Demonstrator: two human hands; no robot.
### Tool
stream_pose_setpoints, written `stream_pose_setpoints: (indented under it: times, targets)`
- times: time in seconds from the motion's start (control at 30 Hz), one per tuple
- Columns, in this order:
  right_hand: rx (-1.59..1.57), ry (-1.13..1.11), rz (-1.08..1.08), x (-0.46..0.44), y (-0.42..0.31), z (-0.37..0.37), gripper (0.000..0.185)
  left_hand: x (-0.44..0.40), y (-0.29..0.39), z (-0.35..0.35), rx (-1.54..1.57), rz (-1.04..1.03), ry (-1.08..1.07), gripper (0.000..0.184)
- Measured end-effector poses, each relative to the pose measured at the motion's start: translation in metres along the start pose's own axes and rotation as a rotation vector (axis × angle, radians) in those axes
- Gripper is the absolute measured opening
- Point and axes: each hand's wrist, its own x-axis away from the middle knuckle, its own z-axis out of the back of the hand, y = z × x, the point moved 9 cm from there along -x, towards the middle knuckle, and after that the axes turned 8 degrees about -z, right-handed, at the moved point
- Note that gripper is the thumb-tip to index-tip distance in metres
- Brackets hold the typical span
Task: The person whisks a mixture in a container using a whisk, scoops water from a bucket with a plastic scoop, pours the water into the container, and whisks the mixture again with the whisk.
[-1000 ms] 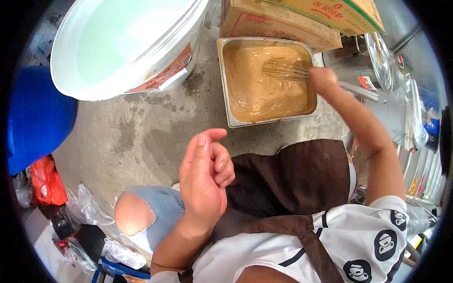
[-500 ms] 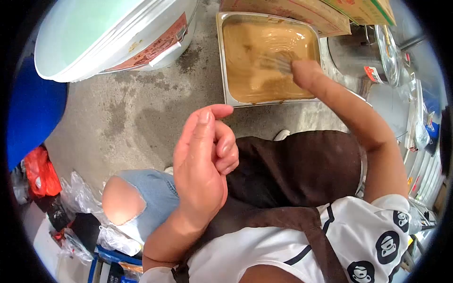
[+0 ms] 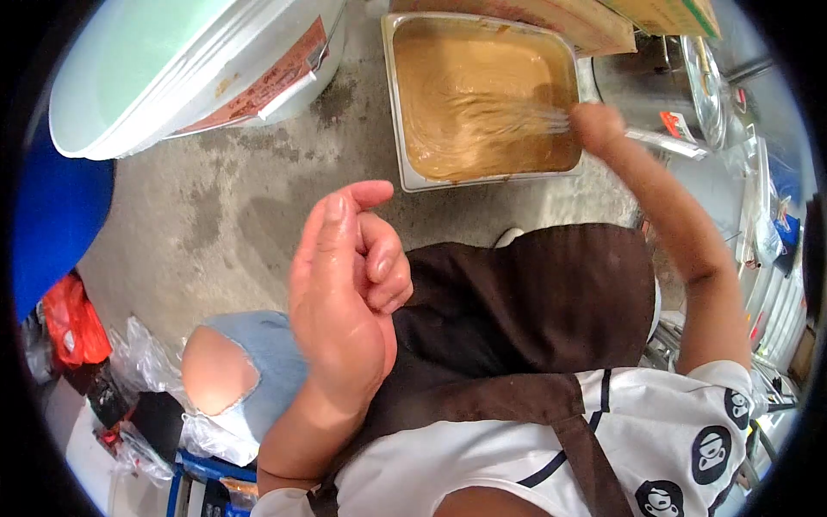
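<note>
A rectangular metal pan (image 3: pixel 399 129) on the concrete floor holds a thick light-brown mixture (image 3: pixel 465 69). My right hand (image 3: pixel 596 129), blurred by motion, grips a wire whisk (image 3: pixel 538 118) at the pan's right side; the whisk's wires lie in the mixture, and its handle sticks out to the right. Swirl lines mark the surface around the wires. My left hand (image 3: pixel 349 267) is raised in front of the brown apron, below and left of the pan. It touches nothing, its fingers loosely curled and apart, with nothing between them.
A large white bucket (image 3: pixel 297 77) with pale green inside stands at the upper left, beside a blue container (image 3: pixel 65 207). Cardboard boxes (image 3: pixel 560 21) and a metal pot (image 3: pixel 633 82) border the pan. Red (image 3: pixel 76 319) and clear plastic bags lie at the lower left.
The whisk has swept through the mixture, left and then back right with my right hand. The pan and bucket sit higher in view than a second ago. My left hand keeps its curled pose.
</note>
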Motion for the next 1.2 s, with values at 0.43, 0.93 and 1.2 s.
stream_pose_setpoints:
  times: [0.43, 0.93, 1.2]
  targets:
    - [-0.092, 0.09, -0.03, 0.002, 0.024, 0.022, 0.015, 0.004, -0.004, 0.002, -0.038, -0.028, -0.004, 0.036]
    - [-0.141, 0.077, -0.032, -0.018, -0.028, 0.036, 0.015, 0.004, -0.018, -0.005, -0.07, 0.035, -0.019, 0.035]
    - [-0.103, 0.092, -0.076, -0.005, 0.041, 0.022, 0.012, 0.003, -0.013, 0.005, -0.078, 0.021, 0.003, 0.035]
